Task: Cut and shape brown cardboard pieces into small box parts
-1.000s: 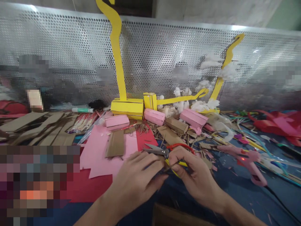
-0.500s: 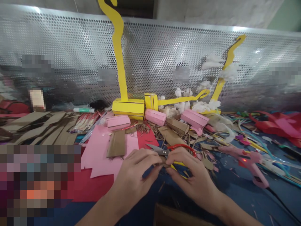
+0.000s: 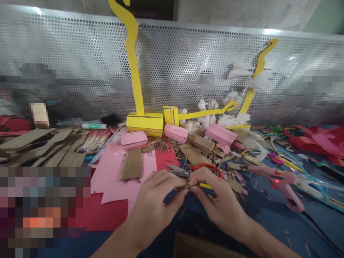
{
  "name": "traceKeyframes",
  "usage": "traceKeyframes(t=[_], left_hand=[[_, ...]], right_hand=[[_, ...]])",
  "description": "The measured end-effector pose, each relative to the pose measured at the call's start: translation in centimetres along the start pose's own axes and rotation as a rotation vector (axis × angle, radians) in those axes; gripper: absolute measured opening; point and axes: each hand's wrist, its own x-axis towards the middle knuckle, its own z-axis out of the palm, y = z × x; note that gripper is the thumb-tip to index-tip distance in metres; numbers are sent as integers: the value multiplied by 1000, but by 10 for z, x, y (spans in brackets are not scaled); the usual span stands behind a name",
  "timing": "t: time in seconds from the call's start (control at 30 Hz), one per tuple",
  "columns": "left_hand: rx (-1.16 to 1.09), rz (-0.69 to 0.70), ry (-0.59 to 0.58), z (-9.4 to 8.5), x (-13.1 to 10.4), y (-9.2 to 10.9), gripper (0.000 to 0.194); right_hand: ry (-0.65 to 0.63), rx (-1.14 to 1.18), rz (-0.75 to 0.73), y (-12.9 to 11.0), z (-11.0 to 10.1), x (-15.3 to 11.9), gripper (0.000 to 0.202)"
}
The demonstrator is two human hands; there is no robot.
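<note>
Near the middle of the blue table, my left hand (image 3: 161,199) and my right hand (image 3: 219,195) meet fingertip to fingertip. Both pinch a small brown piece (image 3: 188,186) that looks like cardboard; the fingers hide most of it. Just beyond the fingertips lie scissors (image 3: 185,172) with red and yellow handles, partly covered by my right hand. A flat cardboard piece (image 3: 131,165) rests on pink sheets (image 3: 110,179) to the left. To the right is a pink glue gun (image 3: 285,182) with a small red light.
Yellow boxes (image 3: 145,122) with tall wavy strips and pink boxes (image 3: 176,133) stand before a perforated metal panel (image 3: 172,64). Cardboard strips (image 3: 45,143) lie at left, red material (image 3: 317,143) at right. A cardboard edge (image 3: 199,247) shows at the bottom.
The fingertips of both hands have closed nearer together around the small brown piece. The whole view has shifted slightly, and the objects on the table lie as before.
</note>
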Motion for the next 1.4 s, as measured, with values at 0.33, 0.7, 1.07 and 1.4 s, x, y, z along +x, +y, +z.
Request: traceKeyframes(t=[0.33, 0.7, 1.07, 1.4], left_hand=[[-109, -47, 67, -5, -3, -7, 14], [-45, 71, 90, -5, 2, 1, 17], [-71, 13, 108, -1, -1, 0, 14], [-25, 49, 96, -3, 1, -1, 17]], right_hand=[[-19, 27, 27, 4, 2, 1, 8], [83, -105, -151, -4, 2, 1, 11], [158, -66, -178, -4, -1, 4, 13], [106, -53, -116, -2, 2, 2, 15]])
